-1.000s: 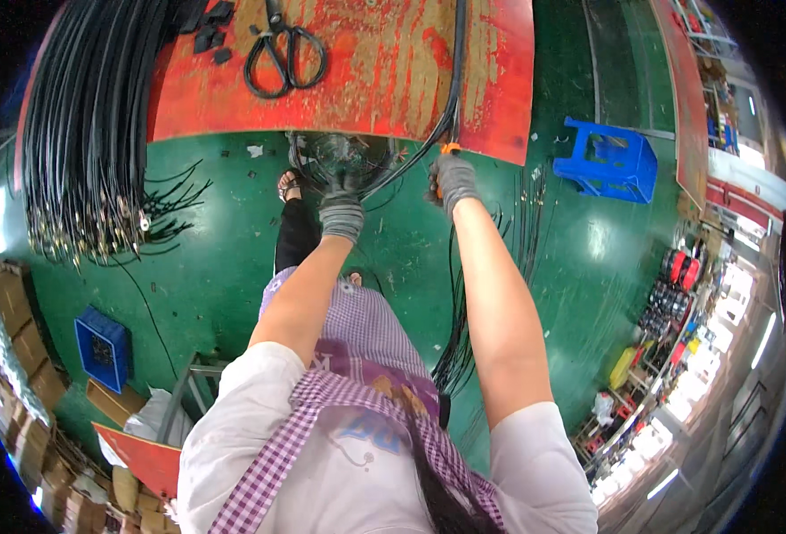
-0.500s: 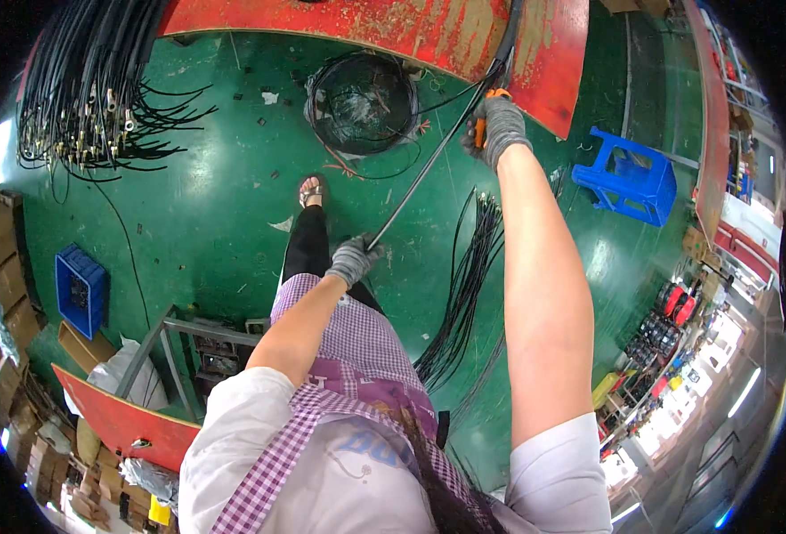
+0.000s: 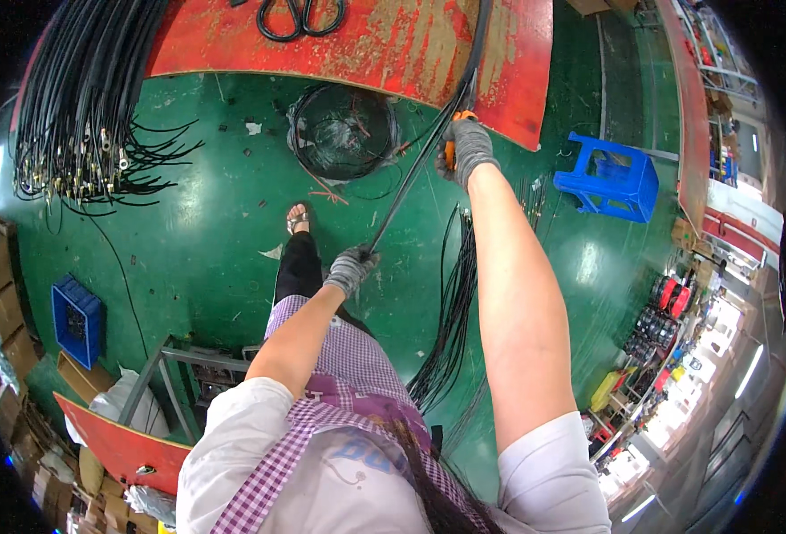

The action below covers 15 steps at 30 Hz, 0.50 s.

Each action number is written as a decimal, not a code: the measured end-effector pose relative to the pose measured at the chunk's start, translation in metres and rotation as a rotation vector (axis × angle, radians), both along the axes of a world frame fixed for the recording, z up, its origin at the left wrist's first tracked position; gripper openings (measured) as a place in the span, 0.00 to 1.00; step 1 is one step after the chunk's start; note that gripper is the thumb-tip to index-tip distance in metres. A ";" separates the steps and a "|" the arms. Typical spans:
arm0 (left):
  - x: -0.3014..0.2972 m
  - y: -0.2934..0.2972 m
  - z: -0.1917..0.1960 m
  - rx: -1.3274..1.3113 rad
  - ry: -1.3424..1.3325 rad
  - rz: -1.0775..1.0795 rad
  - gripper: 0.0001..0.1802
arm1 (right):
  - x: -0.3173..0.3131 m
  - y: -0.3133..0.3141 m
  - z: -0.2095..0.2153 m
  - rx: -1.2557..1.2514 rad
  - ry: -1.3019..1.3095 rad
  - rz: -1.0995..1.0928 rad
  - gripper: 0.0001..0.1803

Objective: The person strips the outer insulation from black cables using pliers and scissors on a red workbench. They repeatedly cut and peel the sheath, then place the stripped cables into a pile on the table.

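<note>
A black cable strand [image 3: 408, 180] stretches taut from the red table's front edge down toward my waist. My left hand [image 3: 353, 270], in a grey knit glove, is closed around its lower end. Close to the table edge, my gloved right hand [image 3: 471, 149] grips an orange-handled hand tool [image 3: 450, 155] beside the cable. The tool's working end is hidden, so its exact kind cannot be made out. More black cable [image 3: 478, 49] runs over the worn red table [image 3: 384, 53]. A bundle of thin black cables [image 3: 451, 311] hangs below my right forearm.
Many black cables with metal ends [image 3: 81, 133] hang at the far left. A coil of black cable [image 3: 341, 133] lies on the green floor. Black-handled scissors [image 3: 302, 20] rest on the table. A blue stool [image 3: 608, 178] stands right, a blue crate [image 3: 78, 320] left.
The view has shifted, bringing the scissors on the table into sight. Both hands keep their holds. The cable between them looks thicker and slightly steeper than before.
</note>
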<state>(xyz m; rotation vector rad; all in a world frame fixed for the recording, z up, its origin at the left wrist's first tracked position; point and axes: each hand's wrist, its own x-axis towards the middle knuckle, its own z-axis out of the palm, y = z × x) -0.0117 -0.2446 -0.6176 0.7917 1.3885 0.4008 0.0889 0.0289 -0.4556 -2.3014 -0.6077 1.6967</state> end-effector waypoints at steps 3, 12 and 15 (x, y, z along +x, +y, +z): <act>0.030 0.009 0.013 -0.045 -0.142 -0.002 0.13 | 0.003 0.006 -0.007 0.046 -0.085 0.198 0.07; 0.070 -0.061 0.002 -0.511 -0.358 0.137 0.13 | 0.007 -0.001 0.003 0.015 -0.029 0.123 0.04; 0.088 -0.076 -0.016 -0.384 -0.185 -0.105 0.10 | 0.007 -0.007 0.012 0.125 0.034 0.158 0.07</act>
